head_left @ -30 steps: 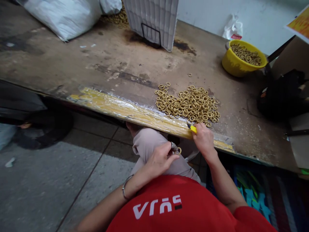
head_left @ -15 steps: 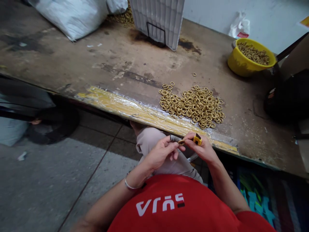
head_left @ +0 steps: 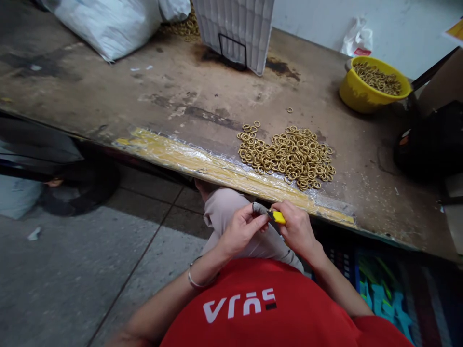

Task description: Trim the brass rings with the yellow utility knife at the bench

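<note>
My right hand [head_left: 295, 226] is closed round a yellow cutter [head_left: 278, 217], its dark tip pointing left at the fingertips of my left hand [head_left: 243, 229]. A grey covering wraps one finger of the left hand. Thumb and forefinger there are pinched together; a ring was between them earlier, but what they hold now is too hidden to name. Both hands are over my lap, just below the table's taped edge [head_left: 217, 169]. Beyond them, a pile of gold-coloured rings [head_left: 296, 156] lies on the table, with one loose ring [head_left: 290, 110] behind it.
At the back right stands a yellow bowl [head_left: 369, 94] full of rings. A grey ribbed panel [head_left: 235, 29] stands at the back middle, and a white sack [head_left: 112, 29] lies at the back left. A dark object [head_left: 430, 144] is at the right.
The cutter has turned in my right hand, from upright at the palm to pointing left at the left fingertips. The ring seen between the hands is now hidden.
</note>
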{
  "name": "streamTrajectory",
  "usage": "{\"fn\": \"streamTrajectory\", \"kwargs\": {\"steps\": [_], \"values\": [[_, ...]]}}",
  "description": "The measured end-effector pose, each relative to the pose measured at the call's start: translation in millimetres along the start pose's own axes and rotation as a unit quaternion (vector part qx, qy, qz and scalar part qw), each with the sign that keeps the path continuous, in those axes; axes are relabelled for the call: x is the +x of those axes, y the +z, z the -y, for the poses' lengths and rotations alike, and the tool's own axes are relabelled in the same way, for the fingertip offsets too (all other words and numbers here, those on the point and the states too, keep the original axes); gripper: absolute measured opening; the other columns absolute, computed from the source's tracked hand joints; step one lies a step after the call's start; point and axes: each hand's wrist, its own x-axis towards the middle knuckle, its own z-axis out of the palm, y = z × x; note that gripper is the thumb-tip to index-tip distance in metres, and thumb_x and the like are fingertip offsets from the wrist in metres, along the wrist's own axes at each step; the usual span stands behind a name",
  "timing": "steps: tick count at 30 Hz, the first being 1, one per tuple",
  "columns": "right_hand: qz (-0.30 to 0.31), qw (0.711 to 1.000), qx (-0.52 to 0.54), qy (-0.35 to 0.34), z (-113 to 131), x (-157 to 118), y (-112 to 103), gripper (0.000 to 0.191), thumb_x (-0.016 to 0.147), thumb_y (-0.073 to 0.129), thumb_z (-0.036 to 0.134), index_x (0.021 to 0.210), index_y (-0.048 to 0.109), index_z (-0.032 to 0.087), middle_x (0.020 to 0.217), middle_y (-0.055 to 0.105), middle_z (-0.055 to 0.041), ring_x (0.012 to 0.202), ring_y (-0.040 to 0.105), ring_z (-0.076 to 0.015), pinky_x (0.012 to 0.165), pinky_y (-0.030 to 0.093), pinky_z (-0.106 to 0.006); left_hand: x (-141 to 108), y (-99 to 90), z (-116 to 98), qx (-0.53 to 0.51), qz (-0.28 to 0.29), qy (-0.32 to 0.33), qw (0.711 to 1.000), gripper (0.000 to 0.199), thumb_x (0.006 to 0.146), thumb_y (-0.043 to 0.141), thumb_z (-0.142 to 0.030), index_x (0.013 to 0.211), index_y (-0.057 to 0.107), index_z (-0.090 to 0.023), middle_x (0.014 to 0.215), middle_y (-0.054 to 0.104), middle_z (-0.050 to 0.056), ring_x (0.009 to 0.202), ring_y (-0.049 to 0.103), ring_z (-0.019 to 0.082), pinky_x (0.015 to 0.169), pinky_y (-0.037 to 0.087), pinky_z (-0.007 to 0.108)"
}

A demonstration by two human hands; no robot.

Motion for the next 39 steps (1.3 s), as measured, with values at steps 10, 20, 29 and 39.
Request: {"fn": "streamTrajectory", "kwargs": {"steps": [10,20,29,39], "values": [[0.053,0.99,-0.113,0.066,8.3,3.3,7.2,0.015,0.096,0.051,0.015,0.098,0.066,0.018,0.092,0.071,-0.0074,0.078,0.065,-0.0187,0.068,0.039,-0.027,-3.6,-5.4,-9.3,0.209,-0.011,0.114,0.971,0.012,0.091,0.056,-0.025,0.086,0.062,-0.016,0.079,0.059,0.001,0.074,0.054,0.015,0.07,0.045,0.026],[0.073,0.947,-0.224,0.219,-14.2,24.7,-6.1,0.024,0.091,0.049,0.005,0.101,0.067,0.016,0.092,0.072,-0.0102,0.079,0.064,-0.0212,0.065,0.036,-0.029,-30.4,-13.3,-33.3,0.279,0.079,0.229,0.929,0.012,0.095,0.05,-0.013,0.089,0.059,-0.018,0.086,0.063,0.004,0.078,0.058,0.016,0.071,0.046,0.027],[0.042,0.939,-0.276,0.199,-40.7,60.8,0.8,0.02,0.092,0.052,0.011,0.103,0.068,0.015,0.105,0.067,-0.0132,0.08,0.065,-0.0206,0.066,0.038,-0.03,1.3,-15.1,19.9,0.436,0.041,0.172,0.882,0.029,0.096,0.06,-0.034,0.072,0.049,-0.02,0.069,0.056,0.0,0.062,0.05,0.016,0.059,0.037,0.028],[-0.018,0.955,0.25,0.159,-31.3,50.9,-3.9,0.026,0.091,0.058,0.038,0.073,0.061,0.02,0.065,0.058,0.0012,0.056,0.049,-0.0115,0.055,0.038,-0.024,17.0,-11.5,6.8,0.111,-0.045,-0.02,0.993,0.025,0.09,0.065,-0.042,0.087,0.059,-0.018,0.074,0.072,0.003,0.051,0.053,0.01,0.052,0.039,0.023]]}}
